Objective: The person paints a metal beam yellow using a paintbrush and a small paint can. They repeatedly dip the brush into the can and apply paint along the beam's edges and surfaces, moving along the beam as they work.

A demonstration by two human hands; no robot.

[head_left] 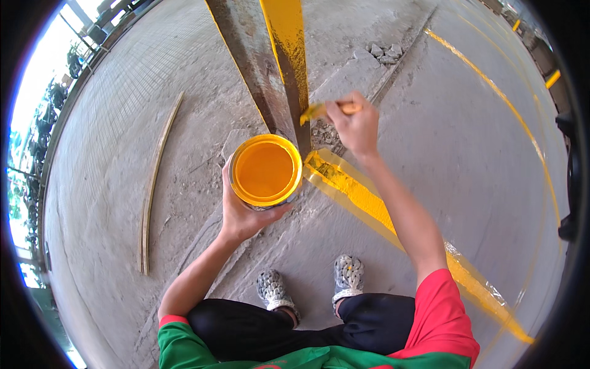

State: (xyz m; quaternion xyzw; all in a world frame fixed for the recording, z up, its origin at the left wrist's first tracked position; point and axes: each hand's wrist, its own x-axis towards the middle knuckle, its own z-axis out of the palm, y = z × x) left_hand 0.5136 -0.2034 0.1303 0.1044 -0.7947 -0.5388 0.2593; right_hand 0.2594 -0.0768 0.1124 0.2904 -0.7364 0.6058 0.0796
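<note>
My left hand (241, 213) is wrapped round the side of an open can of yellow paint (265, 169), held up in front of me. A paintbrush (326, 111) is gripped in my right hand (358, 126), which is slightly blurred. Its yellow-coated bristles are at the right edge of a steel column (249, 58), low down; whether they touch it I cannot tell for sure. Yellow paint covers the upper part of the column's right face (286, 27), thinning to patchy specks lower down. Bare, rusty metal shows on the column's left part.
A yellow floor stripe (362, 200) edged with tape runs from the column's foot toward the lower right. Long thin wood strips (157, 178) lie on the concrete at left. Broken rubble (384, 54) is heaped behind the column, with another yellow line (491, 86) at far right.
</note>
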